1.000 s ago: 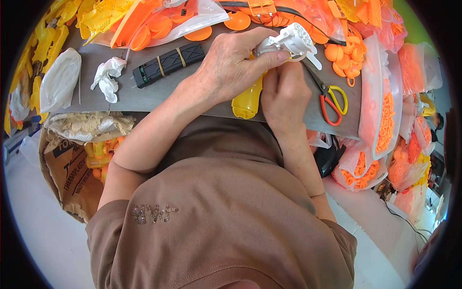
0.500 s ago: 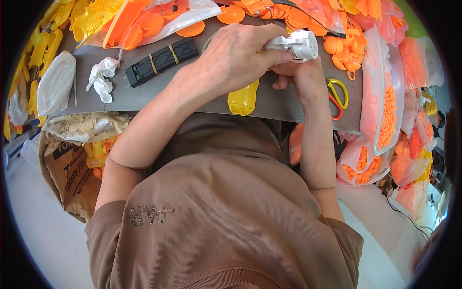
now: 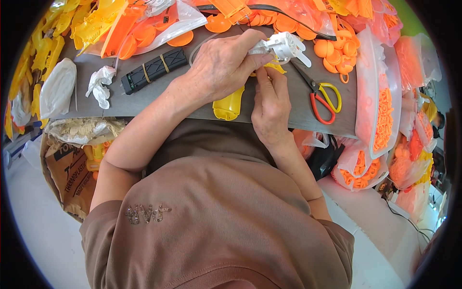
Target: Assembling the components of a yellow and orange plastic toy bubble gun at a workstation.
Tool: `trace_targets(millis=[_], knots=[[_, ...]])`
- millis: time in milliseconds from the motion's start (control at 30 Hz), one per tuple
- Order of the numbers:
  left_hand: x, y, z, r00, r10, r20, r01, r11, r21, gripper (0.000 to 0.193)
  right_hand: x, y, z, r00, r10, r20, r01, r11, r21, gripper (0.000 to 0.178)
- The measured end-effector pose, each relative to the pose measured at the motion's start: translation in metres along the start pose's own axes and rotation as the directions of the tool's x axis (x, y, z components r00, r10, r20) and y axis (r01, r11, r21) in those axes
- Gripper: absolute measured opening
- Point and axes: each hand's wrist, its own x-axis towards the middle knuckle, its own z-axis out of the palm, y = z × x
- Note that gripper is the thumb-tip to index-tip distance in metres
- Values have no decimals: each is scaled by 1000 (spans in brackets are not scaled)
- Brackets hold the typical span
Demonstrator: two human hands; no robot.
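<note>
- In the upper centre of the frame, the left hand [image 3: 221, 65] pinches the near end of a white plastic part with a round, drum-like end [image 3: 286, 45] between thumb and index finger; its other fingers curl under, largely hidden.
- The drum end points toward the upper right, a flat white tab [image 3: 301, 58] sticking out beside it.
- Just below, the right hand [image 3: 272, 106] has its fingers bent and close together, their tips at a small yellow plastic piece [image 3: 276, 68] under the white part; whether they grip it, I cannot tell.
- Left of the right hand, a long yellow plastic shell [image 3: 228, 105] lies near the edge of the grey tabletop [image 3: 130, 103].
- Right of the right hand lie open scissors with one red and one yellow handle [image 3: 314, 87].
- Left of centre rests a black oblong case with tan bands round it [image 3: 153, 72], near a crumpled white tissue [image 3: 101, 85].
- Orange plastic half-round cups [image 3: 333, 54] cluster at upper right.
</note>
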Motion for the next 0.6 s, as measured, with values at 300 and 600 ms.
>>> trace_targets(millis=[300,600], knots=[[4,-4,-7,999,15,51,-15,1000,-14,28,13,5,-36,914,360,186,-405,814,416,27],[-2,24,-30,999,-34,2,33,987,160,42,54,30,-25,931,319,176,-354,677,645,37]])
